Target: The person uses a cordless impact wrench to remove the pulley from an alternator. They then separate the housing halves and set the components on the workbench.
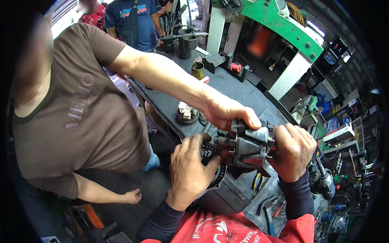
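Observation:
A silver claw-pole alternator rotor point(248, 149) is raised over the bench, its threaded shaft end pointing left. My right hand point(293, 152) is closed around the rotor's right end. My left hand point(189, 172) curls at the shaft side, over a dark slotted alternator housing point(221, 177); the hand hides much of that housing and some of its own fingertips. From the upper left, another person's hand point(227, 113) reaches across and lays its thumb on the top of the rotor.
That person, in a brown shirt point(93, 117), stands at the left. On the bench are a round part with a pale block point(187, 112), a can point(197, 69), yellow-handled pliers point(256, 180) and a blue-handled tool point(269, 220). A green press frame point(279, 25) rises behind.

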### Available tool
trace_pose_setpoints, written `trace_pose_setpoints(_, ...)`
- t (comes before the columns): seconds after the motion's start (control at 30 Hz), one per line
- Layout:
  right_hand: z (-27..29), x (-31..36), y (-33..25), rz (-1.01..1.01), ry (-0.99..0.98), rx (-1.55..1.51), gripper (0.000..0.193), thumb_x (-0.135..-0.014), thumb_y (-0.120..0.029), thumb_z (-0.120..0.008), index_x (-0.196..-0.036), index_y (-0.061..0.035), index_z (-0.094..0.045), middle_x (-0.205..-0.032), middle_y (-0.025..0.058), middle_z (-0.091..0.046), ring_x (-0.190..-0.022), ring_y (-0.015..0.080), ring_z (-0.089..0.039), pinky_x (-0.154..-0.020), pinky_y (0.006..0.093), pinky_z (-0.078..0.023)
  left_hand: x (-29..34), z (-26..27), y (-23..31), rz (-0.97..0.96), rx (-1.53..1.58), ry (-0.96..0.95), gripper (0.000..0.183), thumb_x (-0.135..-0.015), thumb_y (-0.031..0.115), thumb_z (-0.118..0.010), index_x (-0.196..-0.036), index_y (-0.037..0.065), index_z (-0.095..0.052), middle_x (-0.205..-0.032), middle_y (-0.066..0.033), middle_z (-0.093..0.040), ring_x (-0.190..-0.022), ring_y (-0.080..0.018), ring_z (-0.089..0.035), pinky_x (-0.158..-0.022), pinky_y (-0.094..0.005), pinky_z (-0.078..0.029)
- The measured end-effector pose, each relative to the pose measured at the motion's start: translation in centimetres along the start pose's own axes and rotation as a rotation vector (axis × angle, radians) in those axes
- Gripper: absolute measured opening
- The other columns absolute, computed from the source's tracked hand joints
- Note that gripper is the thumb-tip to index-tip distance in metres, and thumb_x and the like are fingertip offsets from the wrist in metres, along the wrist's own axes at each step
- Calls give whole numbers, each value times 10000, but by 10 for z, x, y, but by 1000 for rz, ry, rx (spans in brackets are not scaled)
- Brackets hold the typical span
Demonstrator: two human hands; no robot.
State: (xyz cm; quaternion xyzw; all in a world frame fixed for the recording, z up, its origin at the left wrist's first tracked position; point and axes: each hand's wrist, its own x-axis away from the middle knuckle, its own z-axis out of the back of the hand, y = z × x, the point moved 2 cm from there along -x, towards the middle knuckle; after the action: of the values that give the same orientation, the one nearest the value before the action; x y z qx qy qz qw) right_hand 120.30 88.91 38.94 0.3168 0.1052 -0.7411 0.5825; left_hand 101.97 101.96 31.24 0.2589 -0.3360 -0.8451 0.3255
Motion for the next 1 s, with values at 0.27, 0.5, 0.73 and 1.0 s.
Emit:
trace_pose_setpoints(0.27,-19,-42,25,-100,-80,-44,226,-680,-149,-764,-805,-102,-581,-767,78,-609,-764,282,-678,-638,418,-522,4,10,-4,-27,137,-166,518,-854,147,-771,-1309,-57,-630,-1221,-258,-701,-1132,-381,-708,-975,-416,-539)
trace_pose_setpoints(0.5,6,-34,32,-207,107,-299,393,-769,-70,-774,-1123,-89,-604,-1034,132,-598,-887,334,-649,-752,438,-538,11,1,-23,18,250,-147,342,-944,176,-718,-1221,-24,-709,-1108,-245,-732,-1064,-398,-711,-934,-432,-545)
trace_pose_setpoints(0.73,67,53,-16,690,-659,-1714,298,-1029,-261,-670,-1060,34,-708,-1065,193,-675,-939,368,-659,-808,424,-540,4,-20,-43,171,516,-68,259,-1046,184,-651,-1065,-52,-755,-943,-131,-767,-861,-173,-703,-794,-312,-546)
trace_pose_setpoints(1.0,90,84,-44,550,-226,-1775,288,-1062,-290,-588,-915,-67,-695,-843,74,-545,-700,262,-542,-610,389,-426,-4,-15,-30,183,533,-169,253,-1063,161,-636,-1093,-70,-733,-949,-76,-743,-878,-110,-644,-800,-272,-526)
